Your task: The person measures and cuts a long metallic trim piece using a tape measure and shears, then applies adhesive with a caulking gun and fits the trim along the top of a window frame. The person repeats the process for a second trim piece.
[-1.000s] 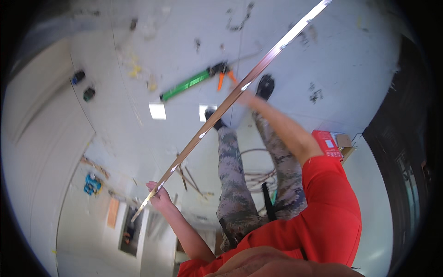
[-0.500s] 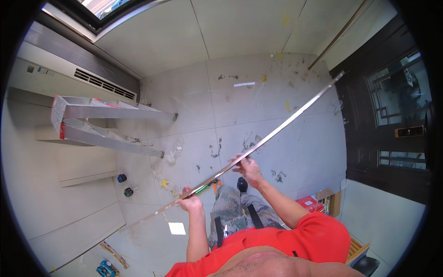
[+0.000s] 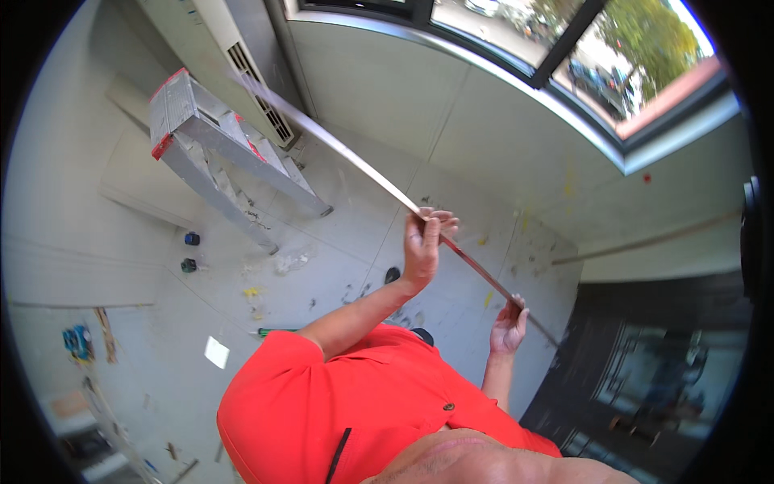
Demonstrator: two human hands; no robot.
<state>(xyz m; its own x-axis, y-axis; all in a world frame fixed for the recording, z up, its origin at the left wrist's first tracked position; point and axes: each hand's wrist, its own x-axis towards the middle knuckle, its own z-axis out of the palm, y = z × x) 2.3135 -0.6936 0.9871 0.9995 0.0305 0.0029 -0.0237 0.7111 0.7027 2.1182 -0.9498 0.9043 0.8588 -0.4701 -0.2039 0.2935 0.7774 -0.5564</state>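
Observation:
A long, thin metal trim strip (image 3: 363, 167) slants across the head view from the upper left down to the right. My left hand (image 3: 422, 252) grips it near its middle, thumb on the near side and fingers beyond. Farther down to the right, my right hand (image 3: 508, 327) holds the strip between thumb and fingers, palm turned up. Between the hands its surface looks reddish brown, while the upper-left part shines pale. Both ends are blurred, the upper one in front of the white air-conditioning unit (image 3: 230, 32).
An aluminium stepladder (image 3: 218, 133) stands at the left. Windows (image 3: 516, 48) line the far wall, with a dark door (image 3: 645, 363) at lower right. Another strip (image 3: 645, 242) leans by the far right wall. Blue power tools (image 3: 78, 343) and a white sheet (image 3: 216, 352) lie on the floor.
The strip has swung round: its left part now points up and its right part down. My left hand has moved up and right, my right hand rightward. The view has turned, showing more window.

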